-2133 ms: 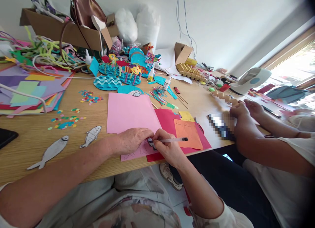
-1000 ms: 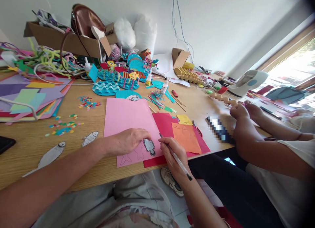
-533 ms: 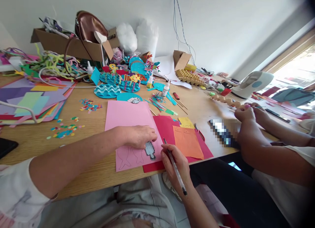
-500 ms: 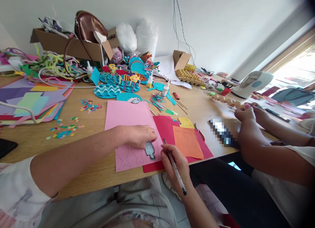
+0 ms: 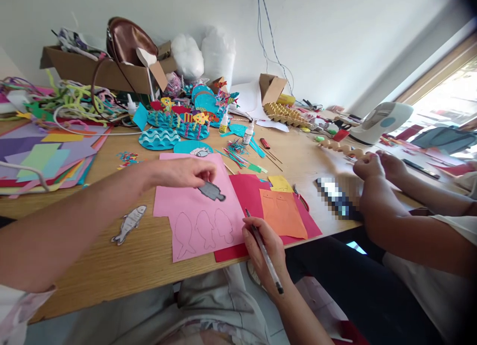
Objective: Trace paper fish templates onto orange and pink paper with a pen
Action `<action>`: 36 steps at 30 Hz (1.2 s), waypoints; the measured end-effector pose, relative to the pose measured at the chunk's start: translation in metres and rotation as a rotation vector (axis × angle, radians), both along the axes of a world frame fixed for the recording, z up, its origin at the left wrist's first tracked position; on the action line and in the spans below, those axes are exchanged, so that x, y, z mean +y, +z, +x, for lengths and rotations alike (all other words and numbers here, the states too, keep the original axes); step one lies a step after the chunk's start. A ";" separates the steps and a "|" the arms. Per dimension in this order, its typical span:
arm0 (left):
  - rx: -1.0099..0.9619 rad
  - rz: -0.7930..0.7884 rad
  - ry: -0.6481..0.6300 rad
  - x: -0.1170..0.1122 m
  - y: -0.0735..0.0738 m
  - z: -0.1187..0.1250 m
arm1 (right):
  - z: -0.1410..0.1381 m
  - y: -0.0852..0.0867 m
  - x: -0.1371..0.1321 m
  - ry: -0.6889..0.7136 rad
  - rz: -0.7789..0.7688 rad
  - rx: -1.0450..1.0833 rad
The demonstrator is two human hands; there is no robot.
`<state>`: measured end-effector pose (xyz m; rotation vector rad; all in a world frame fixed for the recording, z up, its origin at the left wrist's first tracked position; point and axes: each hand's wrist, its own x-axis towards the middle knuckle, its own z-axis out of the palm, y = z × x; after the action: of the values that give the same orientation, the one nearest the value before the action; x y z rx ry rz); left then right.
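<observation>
My left hand (image 5: 184, 172) pinches a small grey paper fish (image 5: 211, 190) and holds it lifted above the pink sheet (image 5: 194, 206). Three pencilled fish outlines (image 5: 204, 229) show on the near part of that sheet. My right hand (image 5: 263, 245) rests at the table's front edge, closed round a pen (image 5: 264, 250) whose tip points toward the sheet's right border. Red paper (image 5: 253, 193) and an orange sheet (image 5: 283, 213) lie just right of the pink one.
Another grey paper fish (image 5: 129, 224) lies on the wooden table (image 5: 112, 255) at the left. Stacked coloured paper (image 5: 44, 159), teal wave crafts (image 5: 160, 138), glue bottles (image 5: 248, 133) and cardboard boxes (image 5: 108, 72) fill the back. A second person's hands (image 5: 372, 169) work at the right.
My left hand has lifted the grey fish off the pink sheet and moved it up and left, uncovering three drawn outlines. My right hand stays by the edge with the pen.
</observation>
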<state>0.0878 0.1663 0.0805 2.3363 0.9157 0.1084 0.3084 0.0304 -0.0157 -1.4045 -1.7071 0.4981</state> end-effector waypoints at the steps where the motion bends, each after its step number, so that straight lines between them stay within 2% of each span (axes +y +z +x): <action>1: -0.028 -0.030 0.030 0.004 0.004 -0.009 | 0.000 0.000 0.000 0.000 -0.001 0.010; 4: -0.053 -0.077 0.154 0.011 0.008 -0.032 | -0.002 -0.001 -0.001 -0.002 0.006 0.030; 11: -0.045 -0.130 0.363 0.021 -0.009 -0.070 | 0.000 0.000 0.002 0.028 0.034 -0.061; 18: 0.078 -0.186 0.494 0.027 -0.011 -0.102 | -0.001 -0.002 0.001 0.003 0.027 -0.035; 23: 0.096 -0.164 0.489 0.033 -0.018 -0.116 | -0.002 -0.005 0.000 -0.022 0.034 0.007; 30: 0.241 -0.034 0.444 0.040 -0.038 -0.119 | -0.003 -0.004 0.000 -0.057 0.008 0.048; 32: 0.264 -0.003 0.446 0.040 -0.045 -0.120 | -0.001 -0.004 0.000 -0.074 -0.027 0.122; 36: 0.288 0.060 0.441 0.040 -0.054 -0.123 | 0.004 -0.006 -0.001 -0.147 -0.046 0.402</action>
<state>-0.0350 0.2060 0.0260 2.1996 1.5823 -0.0238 0.3128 0.0294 -0.0215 -1.3434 -1.2689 0.6889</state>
